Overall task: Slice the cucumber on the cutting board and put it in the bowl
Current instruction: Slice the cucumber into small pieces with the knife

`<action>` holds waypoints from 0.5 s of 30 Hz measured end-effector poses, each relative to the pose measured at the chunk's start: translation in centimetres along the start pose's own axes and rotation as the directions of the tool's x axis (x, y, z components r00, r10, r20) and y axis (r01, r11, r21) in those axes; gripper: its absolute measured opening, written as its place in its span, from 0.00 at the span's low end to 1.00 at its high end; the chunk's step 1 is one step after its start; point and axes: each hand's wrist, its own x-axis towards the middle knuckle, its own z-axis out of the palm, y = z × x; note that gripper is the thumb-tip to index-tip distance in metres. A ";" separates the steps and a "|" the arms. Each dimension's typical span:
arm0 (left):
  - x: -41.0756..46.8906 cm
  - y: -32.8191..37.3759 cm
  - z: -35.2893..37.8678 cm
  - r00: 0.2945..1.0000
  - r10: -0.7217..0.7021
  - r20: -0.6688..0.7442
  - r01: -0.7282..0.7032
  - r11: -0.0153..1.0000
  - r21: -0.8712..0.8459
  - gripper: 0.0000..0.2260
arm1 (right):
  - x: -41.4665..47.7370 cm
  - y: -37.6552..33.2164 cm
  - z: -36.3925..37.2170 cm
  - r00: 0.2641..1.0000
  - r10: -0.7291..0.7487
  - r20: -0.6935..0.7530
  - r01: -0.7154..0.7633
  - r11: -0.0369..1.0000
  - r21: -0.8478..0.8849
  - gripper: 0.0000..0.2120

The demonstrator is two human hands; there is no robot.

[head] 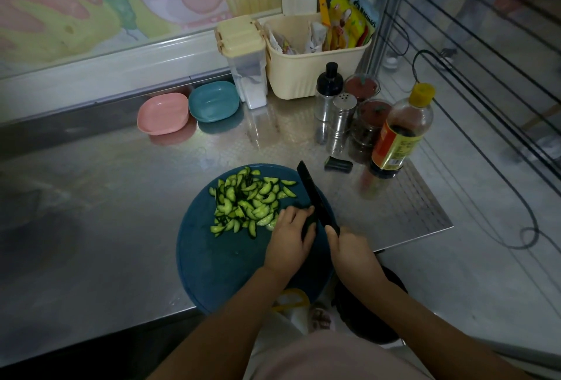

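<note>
1. Presently, the round blue cutting board (pixel 218 258) lies on the steel surface (pixel 106 212), close to the front edge.
2. A loose heap of cucumber slices (pixel 246 203), mostly half-moons, covers the far part of the board, to the left of the knife.
3. The left hand (pixel 288 240) is palm down with fingers curled. Its grip holds a short dark cucumber stub (pixel 308 224) against the board, just beside the near right edge of the heap.
4. The right hand (pixel 352 252) has its grip closed round the handle of a black knife (pixel 312 191); the handle itself is hidden. The blade angles away and to the left and meets the stub just right of the left fingertips.
5. A pink bowl (pixel 162 117) and a teal bowl (pixel 214 101) sit side by side at the rear of the surface, well apart from the board.
6. At the right rear stand a cream basket (pixel 303 76) of packets, a metal shaker (pixel 341 118) and a yellow-capped sauce bottle (pixel 400 133).
7. A small black cap (pixel 338 164) lies near the knife tip.
</note>
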 end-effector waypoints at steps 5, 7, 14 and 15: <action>0.1 0.0 0.0 1.000 -0.008 -0.017 0.008 1.000 -0.001 0.17 | -0.5 -0.3 -0.4 0.983 -0.111 -0.149 0.094 0.989 -0.117 0.19; 0.0 0.1 0.1 0.999 -0.015 -0.030 0.015 1.000 -0.003 0.18 | -0.6 -0.9 -1.3 0.990 -0.107 -0.086 0.100 0.991 -0.086 0.06; 0.0 0.1 0.0 0.998 0.007 -0.059 -0.007 1.000 0.000 0.16 | -1.1 -0.3 0.6 0.969 -0.155 -0.193 0.121 0.977 -0.178 0.26; 0.1 0.1 0.0 0.998 0.010 -0.060 -0.010 1.000 -0.001 0.16 | -1.0 -0.4 0.5 0.978 -0.112 -0.178 0.093 0.990 -0.110 0.28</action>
